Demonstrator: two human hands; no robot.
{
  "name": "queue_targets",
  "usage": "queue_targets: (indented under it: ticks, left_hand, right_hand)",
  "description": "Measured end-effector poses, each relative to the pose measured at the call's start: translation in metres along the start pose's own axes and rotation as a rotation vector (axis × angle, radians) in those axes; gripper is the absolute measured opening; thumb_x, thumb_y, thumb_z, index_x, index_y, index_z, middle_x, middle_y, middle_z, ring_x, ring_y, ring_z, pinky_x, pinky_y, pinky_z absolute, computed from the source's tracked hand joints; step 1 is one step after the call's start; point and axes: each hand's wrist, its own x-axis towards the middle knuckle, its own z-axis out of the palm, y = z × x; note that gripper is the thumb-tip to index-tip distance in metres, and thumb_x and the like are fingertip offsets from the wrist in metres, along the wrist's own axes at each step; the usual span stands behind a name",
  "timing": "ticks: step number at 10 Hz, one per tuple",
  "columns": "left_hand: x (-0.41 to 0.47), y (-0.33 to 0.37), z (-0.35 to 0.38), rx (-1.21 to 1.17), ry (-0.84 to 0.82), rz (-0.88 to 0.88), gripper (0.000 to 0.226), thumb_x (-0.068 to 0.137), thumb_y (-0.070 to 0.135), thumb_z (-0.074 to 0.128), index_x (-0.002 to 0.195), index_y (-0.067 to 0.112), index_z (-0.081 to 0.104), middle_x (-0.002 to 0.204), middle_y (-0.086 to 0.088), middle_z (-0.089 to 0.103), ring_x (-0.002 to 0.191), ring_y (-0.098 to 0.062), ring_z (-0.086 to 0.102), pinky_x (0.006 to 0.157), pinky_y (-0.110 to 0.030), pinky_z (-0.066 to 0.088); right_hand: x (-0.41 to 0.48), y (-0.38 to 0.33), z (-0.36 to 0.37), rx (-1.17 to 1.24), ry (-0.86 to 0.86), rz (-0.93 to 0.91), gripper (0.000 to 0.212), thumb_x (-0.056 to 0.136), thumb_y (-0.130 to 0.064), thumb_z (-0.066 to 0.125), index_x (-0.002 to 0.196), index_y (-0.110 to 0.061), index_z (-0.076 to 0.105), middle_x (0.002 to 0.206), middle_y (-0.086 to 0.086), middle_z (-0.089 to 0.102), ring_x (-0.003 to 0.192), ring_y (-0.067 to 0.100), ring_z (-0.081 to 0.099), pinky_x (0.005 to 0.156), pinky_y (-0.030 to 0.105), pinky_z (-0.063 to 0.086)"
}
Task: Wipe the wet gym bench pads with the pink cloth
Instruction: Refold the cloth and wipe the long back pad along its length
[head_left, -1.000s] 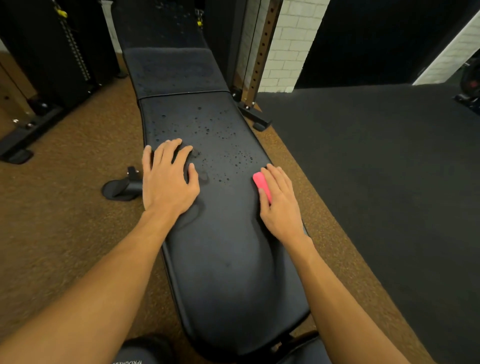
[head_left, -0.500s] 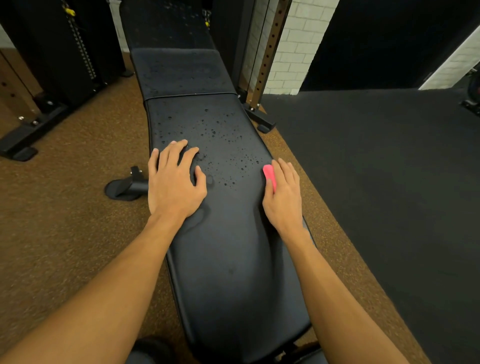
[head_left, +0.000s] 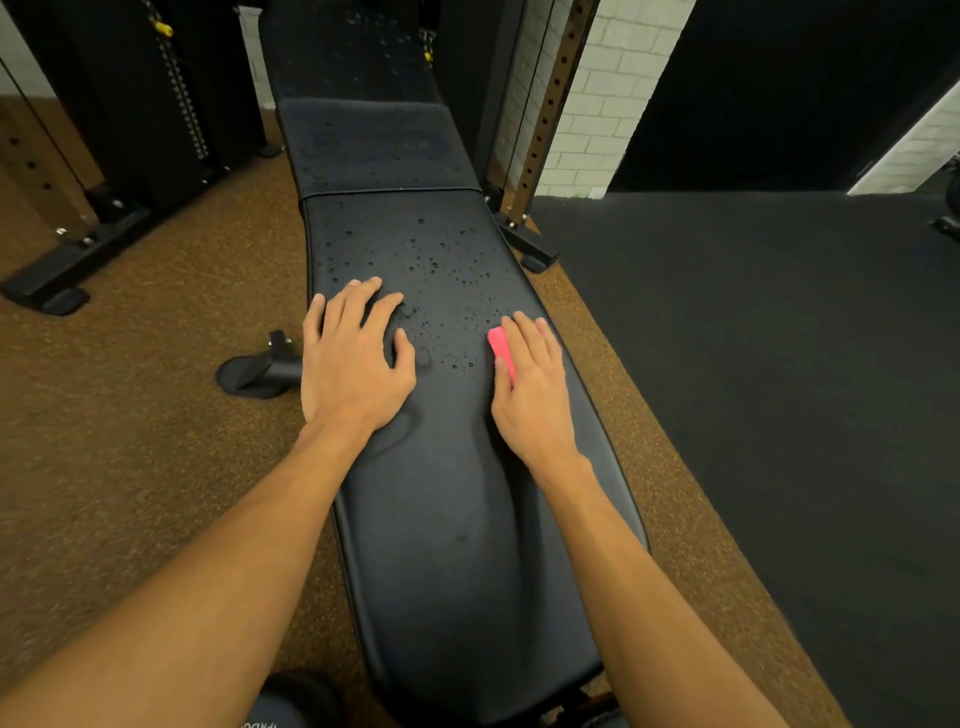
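While left hand (head_left: 353, 364) stays, right hand (head_left: 530, 384) presses pink cloth (head_left: 501, 351) — unmoved

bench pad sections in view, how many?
3: near pad under left hand and right hand, middle pad beyond it, far pad at the top edge, dim and cropped. More may be hidden.

The setting was a gym. A long padded bench (head_left: 457, 519) with black upholstery, dotted with water drops, stood in the middle. To the left of the bench, a machine with a weight stack (head_left: 184, 114) rested on black steel feet. Just behind the bench on its right, a steel upright (head_left: 550, 104) carried a row of adjustment holes. Speckled brown rubber flooring (head_left: 130, 441) lay under the bench. Dark matting (head_left: 779, 415) lay to its right, and a white brick wall (head_left: 613, 104) stood behind it.
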Motion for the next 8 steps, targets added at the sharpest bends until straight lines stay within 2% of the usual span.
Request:
queue_targets:
  ticks: [1, 2, 3, 4, 5, 6, 7, 8]
  left_hand:
    - [0.000, -0.001, 0.001, 0.005, 0.001, 0.001, 0.046, 0.104, 0.037, 0.050, 0.147, 0.022, 0.058, 0.159, 0.000, 0.047, 0.153, -0.022, 0.036, 0.130, -0.048, 0.018]
    - [-0.001, -0.001, 0.001, 0.010, 0.001, -0.002, 0.046, 0.104, 0.037, 0.049, 0.147, 0.022, 0.057, 0.160, 0.000, 0.047, 0.153, -0.022, 0.036, 0.130, -0.048, 0.018]
    - [-0.001, -0.001, 0.002, 0.011, 0.001, -0.002, 0.046, 0.104, 0.037, 0.049, 0.147, 0.022, 0.057, 0.160, 0.000, 0.046, 0.153, -0.022, 0.036, 0.130, -0.048, 0.017]
    - [-0.002, -0.002, 0.002, 0.009, -0.001, 0.001, 0.045, 0.105, 0.036, 0.049, 0.147, 0.022, 0.057, 0.161, 0.000, 0.046, 0.154, -0.022, 0.035, 0.130, -0.048, 0.018]
    - [-0.003, -0.003, 0.003, 0.002, 0.005, -0.002, 0.045, 0.105, 0.036, 0.050, 0.147, 0.021, 0.058, 0.161, 0.000, 0.046, 0.154, -0.022, 0.036, 0.130, -0.048, 0.018]
    - [-0.001, -0.003, 0.003, -0.003, 0.010, -0.010, 0.045, 0.104, 0.036, 0.051, 0.146, 0.021, 0.058, 0.160, 0.001, 0.047, 0.154, -0.021, 0.036, 0.130, -0.047, 0.018]
    - [-0.001, -0.003, 0.004, -0.003, 0.012, -0.007, 0.045, 0.104, 0.037, 0.050, 0.145, 0.021, 0.059, 0.160, 0.001, 0.047, 0.153, -0.021, 0.036, 0.129, -0.048, 0.018]
    - [-0.002, -0.004, 0.004, -0.012, 0.014, -0.006, 0.045, 0.104, 0.037, 0.049, 0.144, 0.022, 0.059, 0.160, 0.001, 0.047, 0.153, -0.021, 0.037, 0.129, -0.047, 0.019]
  right_hand:
    - [-0.023, 0.008, -0.006, -0.040, -0.045, -0.119, 0.049, 0.116, -0.032, 0.037, 0.160, -0.013, 0.047, 0.169, 0.004, 0.040, 0.164, 0.022, 0.021, 0.134, 0.041, 0.019]
    - [-0.029, 0.020, -0.013, -0.026, 0.001, -0.036, 0.048, 0.116, -0.030, 0.042, 0.159, -0.011, 0.048, 0.168, 0.006, 0.042, 0.163, 0.024, 0.024, 0.134, 0.041, 0.020]
    - [-0.006, 0.008, -0.005, -0.018, 0.050, 0.116, 0.049, 0.114, -0.024, 0.043, 0.159, -0.006, 0.045, 0.168, 0.011, 0.041, 0.162, 0.031, 0.024, 0.132, 0.050, 0.024]
    - [-0.001, -0.011, 0.005, -0.001, 0.019, 0.041, 0.049, 0.114, -0.022, 0.042, 0.160, -0.007, 0.044, 0.168, 0.011, 0.040, 0.162, 0.032, 0.022, 0.132, 0.052, 0.024]
    - [-0.025, -0.004, -0.001, -0.021, -0.036, -0.130, 0.046, 0.116, -0.025, 0.042, 0.159, -0.011, 0.048, 0.168, 0.006, 0.041, 0.163, 0.025, 0.022, 0.133, 0.044, 0.021]
    - [-0.035, 0.012, -0.011, -0.018, -0.017, -0.065, 0.047, 0.116, -0.028, 0.042, 0.160, -0.012, 0.046, 0.170, 0.004, 0.039, 0.164, 0.022, 0.021, 0.134, 0.042, 0.021]
    - [-0.015, 0.002, -0.002, 0.010, 0.038, 0.116, 0.050, 0.114, -0.024, 0.044, 0.162, -0.009, 0.042, 0.171, 0.007, 0.036, 0.164, 0.026, 0.019, 0.133, 0.048, 0.023]
    - [-0.007, -0.023, 0.010, 0.016, 0.019, 0.053, 0.050, 0.114, -0.024, 0.042, 0.162, -0.009, 0.041, 0.171, 0.008, 0.036, 0.164, 0.029, 0.019, 0.133, 0.049, 0.020]
